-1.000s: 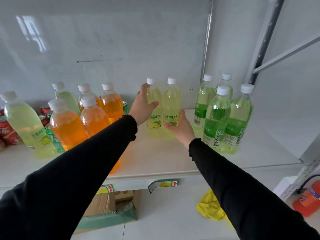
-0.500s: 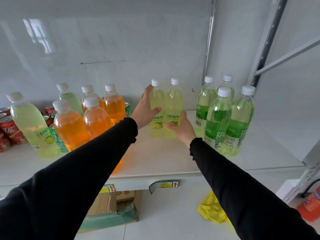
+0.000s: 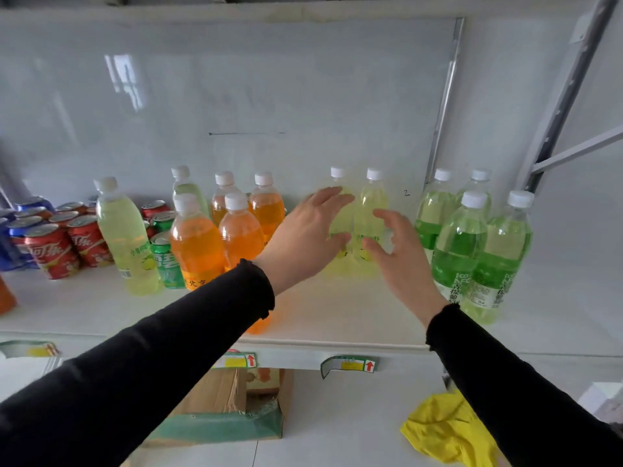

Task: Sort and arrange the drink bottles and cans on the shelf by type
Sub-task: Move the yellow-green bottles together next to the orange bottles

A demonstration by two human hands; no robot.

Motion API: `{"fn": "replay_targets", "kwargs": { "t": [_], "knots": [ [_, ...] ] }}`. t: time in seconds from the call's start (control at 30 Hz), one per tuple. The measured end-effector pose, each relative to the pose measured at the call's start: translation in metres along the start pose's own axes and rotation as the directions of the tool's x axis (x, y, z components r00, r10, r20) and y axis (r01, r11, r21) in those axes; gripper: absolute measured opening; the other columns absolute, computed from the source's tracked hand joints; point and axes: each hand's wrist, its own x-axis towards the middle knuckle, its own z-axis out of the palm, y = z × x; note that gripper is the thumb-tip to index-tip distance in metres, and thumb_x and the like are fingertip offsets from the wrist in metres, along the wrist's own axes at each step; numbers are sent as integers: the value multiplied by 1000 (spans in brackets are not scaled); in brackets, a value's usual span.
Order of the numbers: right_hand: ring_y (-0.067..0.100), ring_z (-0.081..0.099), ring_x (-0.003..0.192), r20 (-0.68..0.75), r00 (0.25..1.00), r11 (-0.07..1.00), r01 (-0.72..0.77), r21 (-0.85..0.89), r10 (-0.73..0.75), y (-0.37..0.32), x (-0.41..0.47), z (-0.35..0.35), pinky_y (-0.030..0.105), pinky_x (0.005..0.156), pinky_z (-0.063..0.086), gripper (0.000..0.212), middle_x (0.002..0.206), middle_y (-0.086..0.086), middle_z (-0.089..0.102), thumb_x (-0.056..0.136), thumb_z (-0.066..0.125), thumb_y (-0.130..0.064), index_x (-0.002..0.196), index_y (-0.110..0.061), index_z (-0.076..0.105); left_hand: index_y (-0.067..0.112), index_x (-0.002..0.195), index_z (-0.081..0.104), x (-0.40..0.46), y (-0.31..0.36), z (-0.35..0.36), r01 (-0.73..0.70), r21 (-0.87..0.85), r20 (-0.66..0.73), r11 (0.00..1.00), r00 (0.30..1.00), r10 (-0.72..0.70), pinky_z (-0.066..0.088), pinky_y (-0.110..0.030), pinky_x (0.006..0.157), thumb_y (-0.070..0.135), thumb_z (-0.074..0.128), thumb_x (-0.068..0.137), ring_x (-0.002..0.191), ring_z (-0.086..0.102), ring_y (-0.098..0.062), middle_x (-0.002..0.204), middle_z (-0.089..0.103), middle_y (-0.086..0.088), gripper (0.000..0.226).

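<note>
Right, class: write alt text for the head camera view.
Two open hands, left hand and right hand, hover before two pale yellow bottles on a white shelf. Orange bottles and cans stand left, green bottles right.

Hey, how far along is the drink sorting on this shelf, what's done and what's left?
Done: four green-label plastic bottles grouped at right, and two pale yellow lemon bottles paired mid-shelf. In hand: nothing; the left hand and right hand are open before that pair. Left: a third pale yellow bottle stands by the red cans, and green cans sit among the orange bottles.
</note>
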Motion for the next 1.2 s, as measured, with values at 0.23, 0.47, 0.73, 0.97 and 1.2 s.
{"fn": "replay_targets", "kwargs": {
  "t": [0.23, 0.47, 0.73, 0.97, 1.2],
  "knots": [
    [3, 49, 125, 115, 972, 977, 210, -29, -205, -100, 30, -3, 27, 105, 38, 30, 126, -22, 56, 97, 62, -30, 127, -32, 59, 28, 127, 67, -12, -42, -112, -3, 248, -101, 969, 994, 29, 38, -30, 103, 36, 56, 99, 128, 52, -16, 136, 61, 9, 31],
    [-1, 54, 120, 254, 917, 945, 327, -30, -309, -197, 73, 46, 27, 105, 43, 29, 126, -20, 61, 97, 63, -30, 127, -29, 63, 25, 122, 69, -28, -148, -204, 220, 192, -187, 956, 965, -185, 42, -29, 96, 35, 61, 97, 101, 57, -15, 127, 64, 8, 28],
    [4, 51, 127, 384, 898, 937, 299, -180, -213, -277, 88, 143, 30, 110, 41, 43, 135, -13, 59, 94, 67, -37, 135, -25, 59, 29, 125, 68, -59, -291, -247, 253, 4, -98, 967, 963, -251, 46, -40, 106, 37, 68, 92, 119, 60, -13, 126, 66, 10, 33],
    [10, 22, 151, 336, 939, 992, -40, -121, 79, -303, 74, 239, 35, 122, 22, 79, 166, -8, 21, 98, 63, -34, 161, -28, 16, 30, 143, 47, -68, -359, -235, 230, -304, 183, 925, 967, -180, 46, -25, 96, 42, 77, 82, 119, 57, -8, 130, 59, 8, 69],
    [17, 15, 154, 110, 917, 922, -387, 24, 382, -273, 64, 307, 20, 106, 26, 81, 169, -4, 4, 103, 54, -16, 162, -26, -1, 37, 139, 38, -69, -387, -186, 224, -403, 406, 887, 913, -46, 50, -22, 90, 41, 84, 75, 106, 63, 1, 125, 60, 14, 79]
  ]
}}
